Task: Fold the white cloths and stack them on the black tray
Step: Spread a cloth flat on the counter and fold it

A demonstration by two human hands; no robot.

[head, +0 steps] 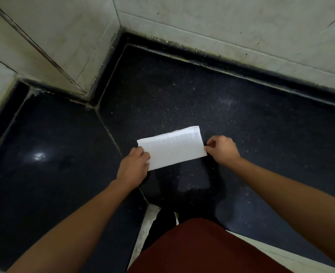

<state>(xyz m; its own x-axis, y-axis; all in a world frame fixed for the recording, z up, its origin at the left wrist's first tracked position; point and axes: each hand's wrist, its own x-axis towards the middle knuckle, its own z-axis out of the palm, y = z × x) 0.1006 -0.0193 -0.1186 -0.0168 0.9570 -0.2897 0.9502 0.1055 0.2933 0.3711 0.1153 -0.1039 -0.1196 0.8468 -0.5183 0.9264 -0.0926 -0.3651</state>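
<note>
**Desk:** Where's the cloth right now?

**Me:** I've got the white cloth point(172, 147) lying flat on the dark tabletop point(182, 91), just ahead of me. It's folded into a long rectangle and sits a little askew. Layered edges show at its far right corner.

**Desk:** And the hands?

**Me:** The left hand point(134, 164) sits at the near left corner, fingers point(143, 152) curled onto the short edge. They look to be gripping it, though the thumb is hidden. The right hand point(222, 149) is at the opposite short edge. Its thumb and forefinger pinch the near right corner, and the other fingers are tucked in.

**Desk:** So the next fold is end to end?

**Me:** That's my read: one short edge carried over onto the other. To do it well I'd pin one end flat and lift the other low. I'd land corner on corner, then smooth outward from the crease so the layers don't creep.

**Desk:** See the black tray?

**Me:** No, I can't pick one out. There's only the black speckled top, a seam point(107, 127) passing by the left hand, and pale wall tiles point(221, 26) behind. I'd judge stacking is some way off.
</note>
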